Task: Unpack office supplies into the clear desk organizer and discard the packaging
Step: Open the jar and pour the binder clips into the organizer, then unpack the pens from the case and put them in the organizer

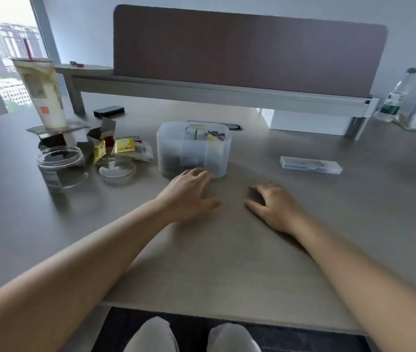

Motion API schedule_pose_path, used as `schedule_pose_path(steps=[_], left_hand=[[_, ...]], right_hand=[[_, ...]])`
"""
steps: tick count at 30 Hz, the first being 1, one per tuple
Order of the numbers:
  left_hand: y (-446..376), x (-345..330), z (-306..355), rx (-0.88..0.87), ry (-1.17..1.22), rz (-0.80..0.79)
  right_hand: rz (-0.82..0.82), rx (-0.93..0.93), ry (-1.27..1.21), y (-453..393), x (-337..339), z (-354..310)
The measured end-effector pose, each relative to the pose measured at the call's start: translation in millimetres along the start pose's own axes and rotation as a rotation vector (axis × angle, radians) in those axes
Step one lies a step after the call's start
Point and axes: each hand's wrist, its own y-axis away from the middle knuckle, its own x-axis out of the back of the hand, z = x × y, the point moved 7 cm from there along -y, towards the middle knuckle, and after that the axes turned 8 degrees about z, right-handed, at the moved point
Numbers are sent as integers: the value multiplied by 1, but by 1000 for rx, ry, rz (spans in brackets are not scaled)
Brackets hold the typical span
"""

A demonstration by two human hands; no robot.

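An office workstation: a long grey desk (227, 250) backed by a brown fabric privacy divider (247, 47) on a metal rail, a cable grommet (235, 127) set into the top, and a high-rise window (6, 47) overlooking city buildings.

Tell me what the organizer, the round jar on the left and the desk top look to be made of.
Organizer: frosted, translucent plastic by the look; its contents show only as blurred shapes through the wall.
Jar: clear and glossy, glass or hard plastic, I cannot tell which; the dark contents show sharply.
Desk top: matte grey-beige with faint streaked grain, probably wood-look laminate.
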Motion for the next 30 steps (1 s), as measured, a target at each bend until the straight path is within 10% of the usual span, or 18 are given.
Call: schedule_pose_path(steps=[12, 30], left_hand=[[-41, -54, 30, -82, -73, -147], [-40, -51, 27, -88, 9, -107]], right_hand=[[154, -310, 191, -55, 33, 140], [348, -275, 5, -38, 51, 124]])
